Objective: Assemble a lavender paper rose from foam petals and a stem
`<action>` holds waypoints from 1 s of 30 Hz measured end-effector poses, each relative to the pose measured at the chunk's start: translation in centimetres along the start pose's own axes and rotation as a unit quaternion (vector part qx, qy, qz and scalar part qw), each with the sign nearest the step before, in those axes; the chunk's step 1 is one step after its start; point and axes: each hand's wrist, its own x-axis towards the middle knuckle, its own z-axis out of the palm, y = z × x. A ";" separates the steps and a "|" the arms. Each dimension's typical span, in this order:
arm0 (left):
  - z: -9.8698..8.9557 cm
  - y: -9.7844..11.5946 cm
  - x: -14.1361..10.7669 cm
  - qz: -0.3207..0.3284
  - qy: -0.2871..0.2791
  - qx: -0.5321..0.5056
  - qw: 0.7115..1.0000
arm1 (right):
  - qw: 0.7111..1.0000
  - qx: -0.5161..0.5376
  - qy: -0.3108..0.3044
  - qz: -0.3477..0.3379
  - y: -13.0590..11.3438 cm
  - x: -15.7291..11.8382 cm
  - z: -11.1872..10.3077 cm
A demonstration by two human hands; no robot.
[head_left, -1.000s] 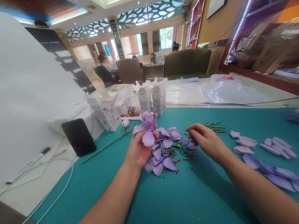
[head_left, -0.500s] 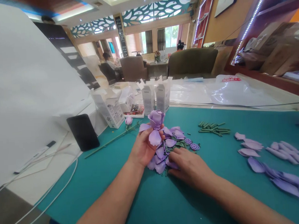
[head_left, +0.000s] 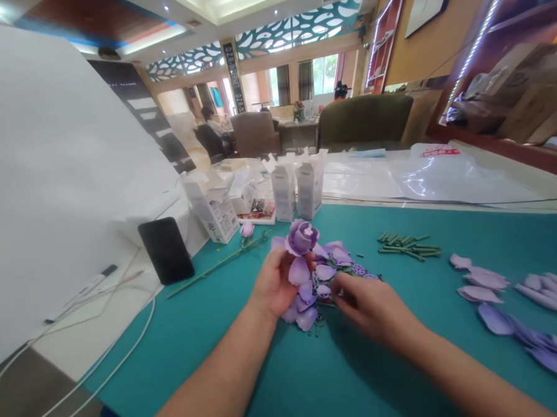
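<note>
Flower (head_left: 301, 238) gripped in left hand (head_left: 274, 283) looks light, fragile; best held underneath. Right hand (head_left: 374, 303): cannot tell its grip.

The purple flower (head_left: 302, 237) looks like smooth plastic with a soft sheen — so do the loose petals (head_left: 307, 320). The green rods (head_left: 409, 249) at right look matt. The teal mat (head_left: 173, 344) is smooth, matt; far white boxes (head_left: 285, 197) resemble card — the sheet (head_left: 361, 180) beyond, glossy plastic.
</note>
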 end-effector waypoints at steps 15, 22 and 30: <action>-0.4 -0.2 0.3 -0.023 0.007 -0.007 1.000 | 0.874 0.473 0.009 0.111 -0.6 0.6 -1.5; -0.3 -0.6 0.4 -0.014 0.017 -0.006 1.000 | 0.833 0.524 0.056 0.168 0.2 0.9 0.0; -0.5 -0.7 0.4 -0.017 -0.001 -0.019 1.000 | 0.839 0.515 0.014 0.175 -0.7 0.7 -1.9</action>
